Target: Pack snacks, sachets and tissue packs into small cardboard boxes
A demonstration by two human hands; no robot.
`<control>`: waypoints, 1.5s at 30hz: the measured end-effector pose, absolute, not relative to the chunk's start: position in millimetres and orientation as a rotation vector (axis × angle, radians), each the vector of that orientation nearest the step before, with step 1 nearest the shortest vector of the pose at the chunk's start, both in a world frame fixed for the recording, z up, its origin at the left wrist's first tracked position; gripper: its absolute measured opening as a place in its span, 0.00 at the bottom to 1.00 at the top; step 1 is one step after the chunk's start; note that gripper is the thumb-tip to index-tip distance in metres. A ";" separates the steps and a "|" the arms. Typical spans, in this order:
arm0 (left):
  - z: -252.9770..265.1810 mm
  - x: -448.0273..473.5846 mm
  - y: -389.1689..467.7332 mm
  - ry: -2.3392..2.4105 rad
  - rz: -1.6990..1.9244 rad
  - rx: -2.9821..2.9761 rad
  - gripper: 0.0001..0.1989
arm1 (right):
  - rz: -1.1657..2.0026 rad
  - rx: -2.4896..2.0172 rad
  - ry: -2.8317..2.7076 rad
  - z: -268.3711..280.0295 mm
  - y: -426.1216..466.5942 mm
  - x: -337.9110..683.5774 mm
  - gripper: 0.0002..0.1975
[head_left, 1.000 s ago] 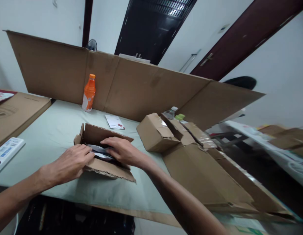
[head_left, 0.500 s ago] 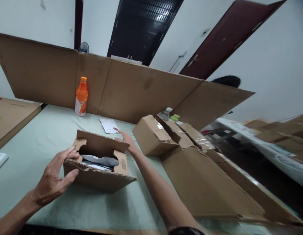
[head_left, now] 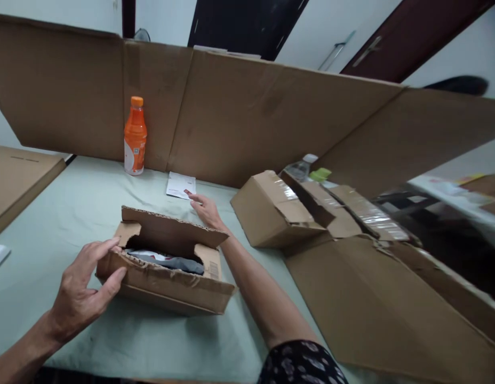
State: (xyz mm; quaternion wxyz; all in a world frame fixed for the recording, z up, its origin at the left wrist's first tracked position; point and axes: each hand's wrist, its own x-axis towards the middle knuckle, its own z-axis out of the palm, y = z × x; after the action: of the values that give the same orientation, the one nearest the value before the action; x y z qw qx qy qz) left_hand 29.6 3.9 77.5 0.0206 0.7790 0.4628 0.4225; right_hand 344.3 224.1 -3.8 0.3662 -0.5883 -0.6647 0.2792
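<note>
An open cardboard box (head_left: 171,290) stands on the cloth in front of me, its flaps up. Inside it lies a grey and white item (head_left: 183,264), partly hidden by the walls. My left hand (head_left: 85,280) grips the box's left corner, thumb at the front and fingers at the side. Beyond the box, my right hand (head_left: 206,210) reaches out with its fingers extended and holds nothing that I can see. Its fingertips are by the lower right corner of a flat white packet (head_left: 180,184) with a small red print; whether they touch it I cannot tell.
An orange bottle (head_left: 135,137) stands against a tall cardboard screen (head_left: 239,117) at the back. Cardboard boxes (head_left: 275,210) on the right hold a clear bottle (head_left: 301,166) and a green-topped item (head_left: 320,174). A flat carton (head_left: 23,178) lies at the left.
The view has tilted down and come closer. The box now leans more, its front flap facing me. My right hand is still by the packet; my left hand is still at the box corner.
</note>
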 end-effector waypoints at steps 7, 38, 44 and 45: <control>75.0 24.8 6.9 1.382 1.373 2.438 0.19 | 0.772 -1.204 -1.497 34.4 95.3 368.3 0.26; 62.7 20.0 12.4 1.499 1.267 2.177 0.33 | 0.425 -1.152 -2.251 93.2 36.2 339.8 0.25; 50.9 22.1 11.3 1.388 1.289 2.102 0.32 | 0.603 -1.261 -2.209 105.9 60.3 326.5 0.15; 48.8 22.5 11.6 1.380 1.296 2.116 0.32 | 0.575 -1.294 -2.152 105.0 64.0 325.6 0.15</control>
State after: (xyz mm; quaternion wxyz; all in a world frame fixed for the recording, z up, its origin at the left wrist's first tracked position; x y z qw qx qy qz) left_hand 22.5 11.6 48.8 0.1507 0.7367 0.4806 0.4512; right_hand 325.6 64.0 105.0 0.2790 -0.4824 -0.8022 0.2143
